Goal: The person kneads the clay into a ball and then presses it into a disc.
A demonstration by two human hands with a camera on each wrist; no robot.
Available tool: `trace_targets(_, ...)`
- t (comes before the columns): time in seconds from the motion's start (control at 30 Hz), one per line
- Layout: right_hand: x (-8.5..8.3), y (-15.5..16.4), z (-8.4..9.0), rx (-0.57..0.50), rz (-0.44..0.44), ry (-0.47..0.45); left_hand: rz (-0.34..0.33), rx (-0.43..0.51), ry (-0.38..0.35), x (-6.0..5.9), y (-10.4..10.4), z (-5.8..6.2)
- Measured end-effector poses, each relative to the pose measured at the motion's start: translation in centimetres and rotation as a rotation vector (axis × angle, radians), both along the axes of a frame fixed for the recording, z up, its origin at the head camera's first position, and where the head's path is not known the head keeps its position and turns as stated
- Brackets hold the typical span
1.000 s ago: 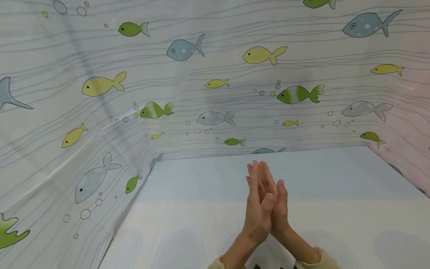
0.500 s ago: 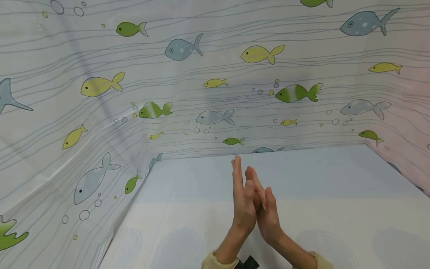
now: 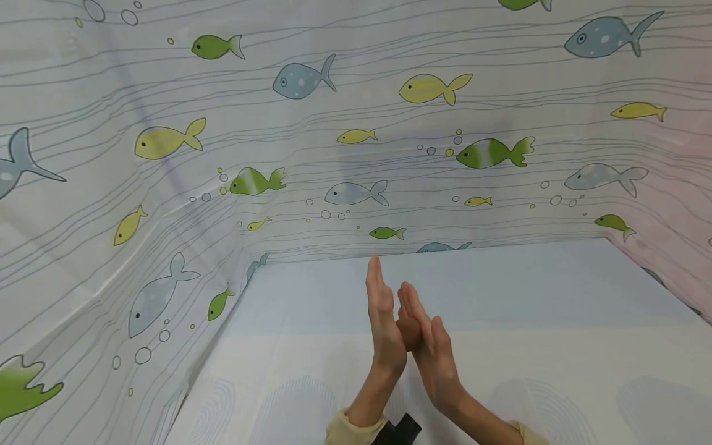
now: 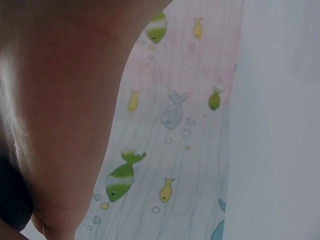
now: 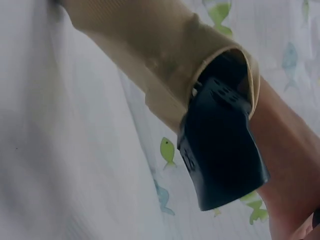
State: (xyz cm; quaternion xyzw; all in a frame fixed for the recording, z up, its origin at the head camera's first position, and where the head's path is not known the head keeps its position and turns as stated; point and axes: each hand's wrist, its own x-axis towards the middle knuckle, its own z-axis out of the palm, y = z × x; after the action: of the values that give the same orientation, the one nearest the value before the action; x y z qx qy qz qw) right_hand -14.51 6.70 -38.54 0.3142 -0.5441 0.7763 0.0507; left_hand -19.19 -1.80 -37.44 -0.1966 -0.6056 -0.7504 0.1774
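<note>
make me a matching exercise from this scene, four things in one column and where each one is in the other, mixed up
Things:
1. left hand
2. right hand
3. fish curtain
4. black device

Places:
A. hung behind and beside the table
B. at the left wrist, by the sleeve cuff
C. upright, fingertips highest of the two hands
D. leaning against the other palm, fingertips lower

Pairs: 1-C, 2-D, 3-A, 4-B

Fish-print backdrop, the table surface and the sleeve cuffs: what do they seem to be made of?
The fish-print backdrop looks like thin plastic sheeting or coated fabric: soft sheen and long creases near the left corner. The table surface seems to be a matte printed cloth or mat with pale blue and cream bands; which one is unclear. The sleeve cuff looks like beige ribbed knit, with a fine weave texture.
</note>
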Motion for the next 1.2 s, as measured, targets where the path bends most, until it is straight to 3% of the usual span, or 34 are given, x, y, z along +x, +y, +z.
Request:
trace_targets(0.23,0.6,-0.5,-0.2,0.003,0.023,-0.017,0.062,0.012,-0.033,-0.9,-1.2,0.4)
trace_targets(0.33,0.6,-0.4,-0.1,0.012,0.008,-0.009,0.056,0.017,-0.038,-1.1,-1.0,0.3)
trace_targets(0.43,0.4,0.0,0.1,0.014,-0.029,-0.019,0.014,-0.004,-0.006,-0.8,-0.2,-0.1)
trace_targets(0.6,-0.6,1.0,0.1,-0.004,-0.133,-0.11,-0.086,-0.078,0.074,0.1,1.9,-1.1)
trace_targets(0.83,-1.8,1.8,-0.1,-0.006,-0.252,-0.193,-0.122,-0.179,0.043,1.0,3.2,-1.9)
trace_targets(1.2,-3.2,3.3,-0.1,-0.091,-0.314,-0.228,-0.222,-0.235,0.042,2.4,3.8,-1.9)
